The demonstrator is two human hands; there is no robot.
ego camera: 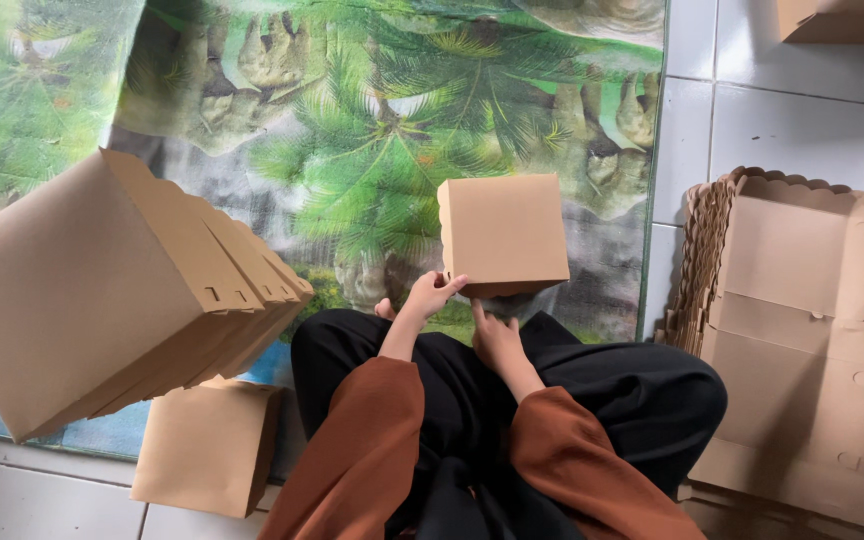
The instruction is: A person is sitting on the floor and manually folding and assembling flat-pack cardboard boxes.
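Rust-sleeved arms at lower centre lead to the left hand and right hand, both closed on a folded brown box at mid-frame.

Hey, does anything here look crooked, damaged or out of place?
Nothing looks damaged or spilled. The stack of folded boxes on the left leans over at a tilt rather than standing square. The small box in the left hand and right hand looks intact, as do the flat box blanks on the right.
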